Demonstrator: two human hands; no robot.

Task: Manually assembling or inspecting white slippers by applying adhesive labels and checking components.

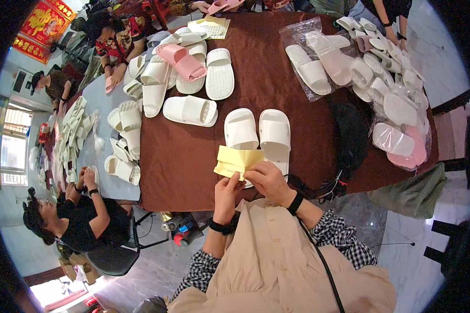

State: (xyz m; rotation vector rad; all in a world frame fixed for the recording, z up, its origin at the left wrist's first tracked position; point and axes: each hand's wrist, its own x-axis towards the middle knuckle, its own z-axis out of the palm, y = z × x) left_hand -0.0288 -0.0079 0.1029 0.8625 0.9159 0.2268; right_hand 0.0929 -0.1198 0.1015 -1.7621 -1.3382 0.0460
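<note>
Both hands, left hand [227,189] and right hand [267,179], apparently grip yellow paper [237,161] over white slippers [258,133].

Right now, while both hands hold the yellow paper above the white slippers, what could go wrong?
1. The yellow paper is pinched at its lower edge by the left hand and right hand; it may tear or crease.
2. The pair of white slippers lies near the edge of the table; a forearm might push it off.

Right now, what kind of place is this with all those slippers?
Probably a small workshop where slippers get sorted and packed. White slippers lie in heaps on the brown table, some sit in clear plastic bags, and other people work at the table too.
</note>
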